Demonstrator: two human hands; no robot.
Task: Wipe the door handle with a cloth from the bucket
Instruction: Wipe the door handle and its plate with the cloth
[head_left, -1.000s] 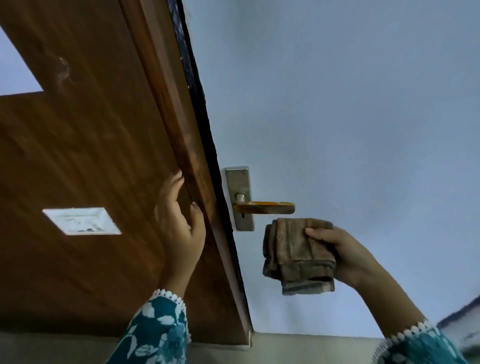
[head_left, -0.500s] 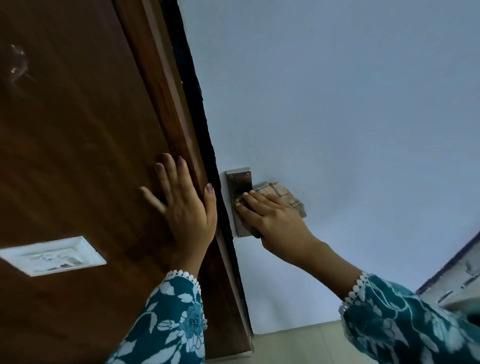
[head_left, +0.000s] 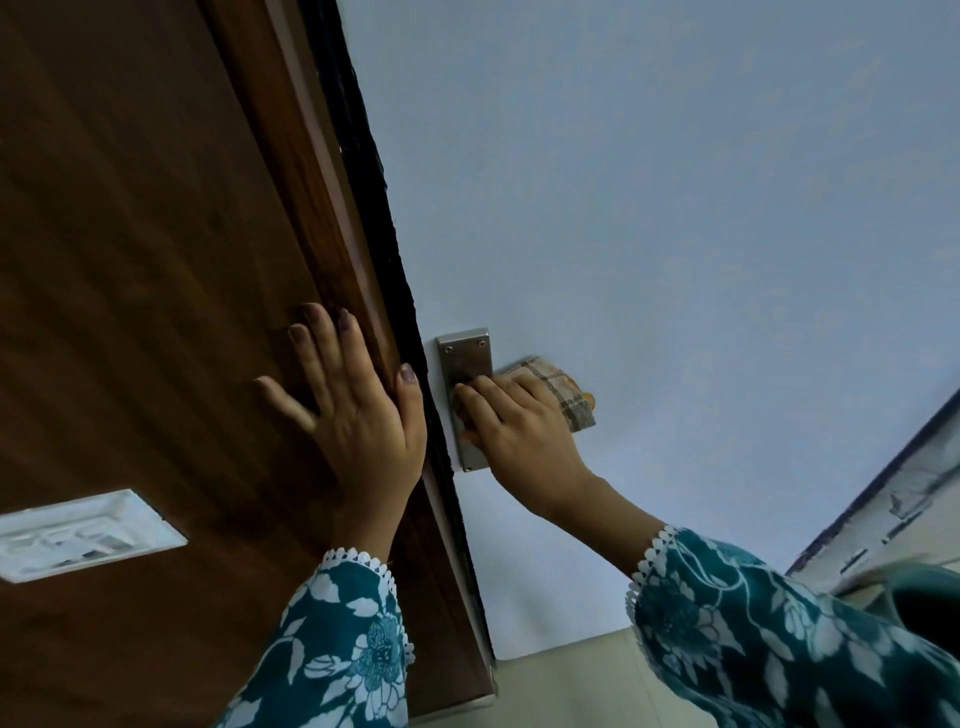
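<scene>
Now the right hand (head_left: 511, 434) grips the cloth (head_left: 563, 392) around the handle, fingers at the plate (head_left: 460, 353); the left hand (head_left: 358, 415) lies flat, fingers spread, on the door (head_left: 156, 260).

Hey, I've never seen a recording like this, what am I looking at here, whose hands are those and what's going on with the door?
There is no machine here. A person wears a camera on the head, so the one picture shows what lies in front of them, tilted and stretched by the wide lens. The left hand lies flat, fingers spread, on the brown wooden door, near its edge. The right hand presses a folded checked cloth over the door handle; the lever itself is hidden beneath, and only its metal plate shows. Both arms wear teal flowered sleeves. The white rectangle on the door is too blurred to name. No bucket is in view.
</scene>
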